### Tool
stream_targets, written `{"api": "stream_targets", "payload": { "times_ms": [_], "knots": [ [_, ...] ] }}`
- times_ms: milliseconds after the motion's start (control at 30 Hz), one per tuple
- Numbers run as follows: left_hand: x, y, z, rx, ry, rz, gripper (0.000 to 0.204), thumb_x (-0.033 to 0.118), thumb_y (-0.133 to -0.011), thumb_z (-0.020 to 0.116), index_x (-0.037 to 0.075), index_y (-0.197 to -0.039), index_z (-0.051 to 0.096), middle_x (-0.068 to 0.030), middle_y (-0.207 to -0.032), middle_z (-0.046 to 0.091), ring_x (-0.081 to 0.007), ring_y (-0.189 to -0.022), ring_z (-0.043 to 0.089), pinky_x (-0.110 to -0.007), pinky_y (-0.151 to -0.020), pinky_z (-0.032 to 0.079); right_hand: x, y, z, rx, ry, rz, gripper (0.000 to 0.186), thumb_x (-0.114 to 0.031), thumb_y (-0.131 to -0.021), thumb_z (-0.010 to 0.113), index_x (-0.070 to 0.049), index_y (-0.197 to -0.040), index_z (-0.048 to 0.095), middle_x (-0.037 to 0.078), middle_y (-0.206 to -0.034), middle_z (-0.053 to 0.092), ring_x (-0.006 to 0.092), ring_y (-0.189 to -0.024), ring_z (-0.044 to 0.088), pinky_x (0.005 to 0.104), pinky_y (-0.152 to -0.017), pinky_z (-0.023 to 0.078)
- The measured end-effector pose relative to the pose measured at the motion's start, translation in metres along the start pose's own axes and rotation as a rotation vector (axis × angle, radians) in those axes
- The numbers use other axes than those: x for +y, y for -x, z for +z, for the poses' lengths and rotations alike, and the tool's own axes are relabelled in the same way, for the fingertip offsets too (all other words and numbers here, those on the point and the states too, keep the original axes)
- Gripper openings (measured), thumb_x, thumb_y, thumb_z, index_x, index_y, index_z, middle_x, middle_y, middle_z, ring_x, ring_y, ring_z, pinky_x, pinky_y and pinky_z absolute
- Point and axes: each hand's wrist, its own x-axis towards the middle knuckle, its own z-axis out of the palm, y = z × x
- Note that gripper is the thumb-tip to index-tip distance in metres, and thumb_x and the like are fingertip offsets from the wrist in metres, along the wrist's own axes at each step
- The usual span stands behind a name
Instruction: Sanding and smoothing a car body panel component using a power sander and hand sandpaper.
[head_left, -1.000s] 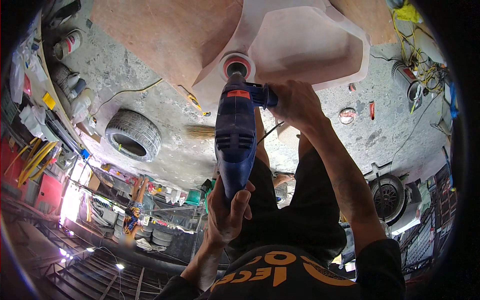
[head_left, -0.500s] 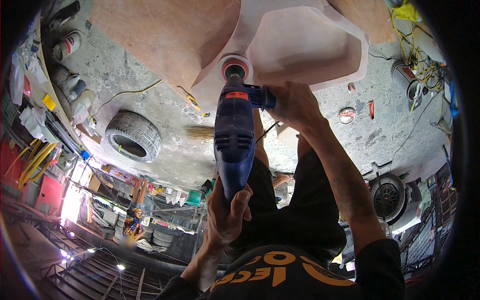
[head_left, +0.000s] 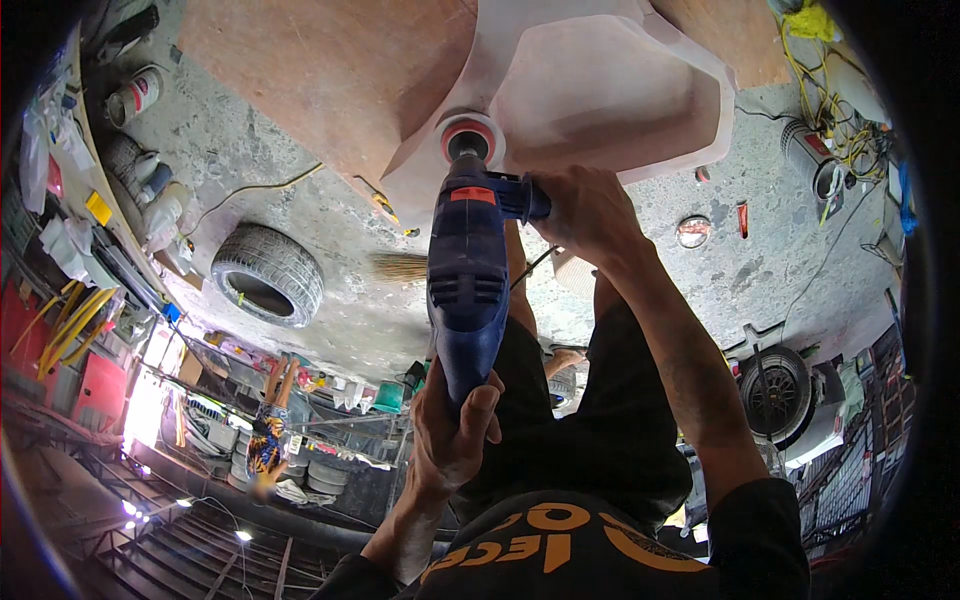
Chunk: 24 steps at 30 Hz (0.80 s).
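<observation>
Our left hand point(head_left: 448, 435) wraps rear of drill point(head_left: 467, 265), right hand point(head_left: 588, 212) clasps side handle point(head_left: 533, 197), likely bracing disc point(head_left: 467, 139) against twist.

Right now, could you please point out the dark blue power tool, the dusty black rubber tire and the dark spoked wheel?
Dark blue power tool point(head_left: 468, 265), head view: middle of its casing.
Dusty black rubber tire point(head_left: 277, 246), head view: its tread.
Dark spoked wheel point(head_left: 780, 397), head view: spoked face.
</observation>
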Motion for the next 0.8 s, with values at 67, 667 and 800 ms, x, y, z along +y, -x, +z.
{"api": "stream_targets", "payload": {
  "times_ms": [67,667,800],
  "knots": [
    [0.004,0.000,0.001,-0.002,0.001,-0.004,0.071,0.059,-0.101,0.049,-0.007,-0.127,0.055,-0.0126,-0.091,0.067,-0.0123,-0.048,0.058,-0.028,-0.043,0.043,0.000,0.000,-0.003,-0.012,0.007,0.007,0.012,-0.017,-0.080,0.076,-0.012,-0.090,0.077,0.015,-0.077,0.074,0.0335,-0.074,0.075,0.0467,-0.075,0.059],
    [0.015,0.000,0.000,0.003,0.042,-0.026,0.053,0.047,-0.101,0.060,-0.003,-0.115,0.054,-0.0080,-0.079,0.064,-0.0122,-0.051,0.061,-0.027,-0.047,0.049,0.002,0.002,0.002,0.098,-0.048,-0.044,0.015,-0.016,-0.079,0.079,-0.011,-0.093,0.077,0.015,-0.080,0.075,0.0327,-0.073,0.074,0.0444,-0.074,0.059],
    [0.003,0.005,0.000,0.025,0.051,-0.035,0.051,0.045,-0.103,0.057,-0.004,-0.116,0.055,-0.0098,-0.085,0.065,-0.0117,-0.051,0.060,-0.026,-0.047,0.047,0.004,-0.001,0.011,-0.041,-0.042,-0.016,0.023,-0.017,-0.076,0.082,-0.012,-0.097,0.076,0.015,-0.083,0.074,0.0364,-0.080,0.073,0.0469,-0.074,0.058]
  ]
}}
